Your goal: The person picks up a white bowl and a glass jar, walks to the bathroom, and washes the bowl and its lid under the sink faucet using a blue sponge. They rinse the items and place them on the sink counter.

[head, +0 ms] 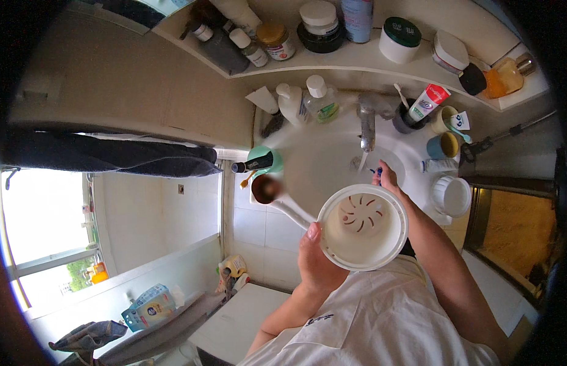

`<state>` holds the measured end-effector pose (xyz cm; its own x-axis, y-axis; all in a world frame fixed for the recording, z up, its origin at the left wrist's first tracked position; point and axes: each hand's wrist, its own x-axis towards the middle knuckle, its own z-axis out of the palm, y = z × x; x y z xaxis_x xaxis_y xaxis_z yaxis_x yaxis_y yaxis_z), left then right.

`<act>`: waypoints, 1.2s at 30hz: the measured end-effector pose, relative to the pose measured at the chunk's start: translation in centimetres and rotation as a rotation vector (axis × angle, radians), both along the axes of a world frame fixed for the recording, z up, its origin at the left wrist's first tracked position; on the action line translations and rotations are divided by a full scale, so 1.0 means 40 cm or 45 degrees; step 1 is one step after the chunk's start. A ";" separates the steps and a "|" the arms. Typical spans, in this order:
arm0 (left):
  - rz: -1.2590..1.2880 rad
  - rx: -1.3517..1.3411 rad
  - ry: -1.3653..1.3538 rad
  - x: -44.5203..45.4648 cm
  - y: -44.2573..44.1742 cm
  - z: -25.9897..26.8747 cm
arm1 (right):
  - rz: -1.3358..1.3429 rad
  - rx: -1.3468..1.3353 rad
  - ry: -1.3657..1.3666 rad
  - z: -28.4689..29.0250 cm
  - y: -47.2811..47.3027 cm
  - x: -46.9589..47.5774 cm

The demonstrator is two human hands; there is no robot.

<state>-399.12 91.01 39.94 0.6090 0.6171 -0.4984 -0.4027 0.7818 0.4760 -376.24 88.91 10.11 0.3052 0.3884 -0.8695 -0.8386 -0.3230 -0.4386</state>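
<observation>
My left hand (318, 258) grips a white plastic pot (329, 247) by its side, thumb on the rim. The pot is tilted so that its inside shows, with curved slots in its bottom. Beyond the pot, over the white washbasin (302, 155), my right hand (388, 178) holds a small dark blue item, perhaps a brush; the pot and the hand's own fingers hide most of it. Water runs from the metal faucet (367, 128) into the basin, just left of my right hand.
Pump bottle (291, 105) and clear soap bottle (323, 103) stand behind the basin. Cups with toothbrushes and a Colgate tube (427, 103) line its right side. A green cup (269, 158) and a brown cup (264, 190) stand left. A shelf (356, 59) of jars hangs above.
</observation>
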 end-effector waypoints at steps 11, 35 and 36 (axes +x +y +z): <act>0.037 0.060 0.023 0.007 0.001 0.009 | 1.051 -0.395 -1.147 -0.203 -0.059 0.082; 0.060 -0.322 -0.107 -0.025 -0.002 -0.064 | 0.722 0.098 -0.963 0.033 -0.054 -0.033; 0.049 -0.348 -0.118 -0.022 0.004 -0.070 | 0.733 0.146 -0.865 0.104 -0.044 -0.022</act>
<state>-400.02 91.16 37.13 0.6387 0.4909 -0.5925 -0.4662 0.8595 0.2096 -377.12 87.16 14.29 0.4707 0.7135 -0.5190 -0.1080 -0.5372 -0.8365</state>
